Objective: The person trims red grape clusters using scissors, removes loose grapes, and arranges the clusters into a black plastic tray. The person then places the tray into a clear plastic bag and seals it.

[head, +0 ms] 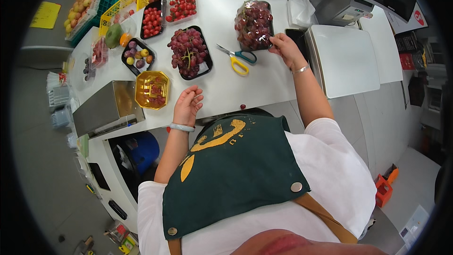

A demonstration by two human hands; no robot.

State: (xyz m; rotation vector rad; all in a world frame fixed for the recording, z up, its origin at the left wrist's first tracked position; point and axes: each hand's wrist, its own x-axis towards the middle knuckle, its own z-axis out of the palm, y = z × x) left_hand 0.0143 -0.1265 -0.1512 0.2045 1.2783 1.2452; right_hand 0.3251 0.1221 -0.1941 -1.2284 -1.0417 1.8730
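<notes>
My right hand (285, 50) pinches the lower right corner of a black tray of red grapes (254, 24) covered in clear film, resting on the white table. My left hand (189, 102) is held near the table's front edge with fingers loosely curled and nothing in it. Above it lies an uncovered black tray of red grapes (190, 53) with green stems. Between the two grape trays rest scissors (238, 57) with one yellow and one teal handle, blades apart. A gold plastic tray (152, 90) with a few small grapes sits left of my left hand.
Trays of cherry tomatoes (153, 19), a black tray of plums (138, 56) and a green mango (114, 35) stand at the left. A steel box (109, 108) is at the front left. Rightward are a phone (296, 40), plastic bags (301, 10) and a scale's plate (345, 60). One loose grape (242, 107) lies at the front edge.
</notes>
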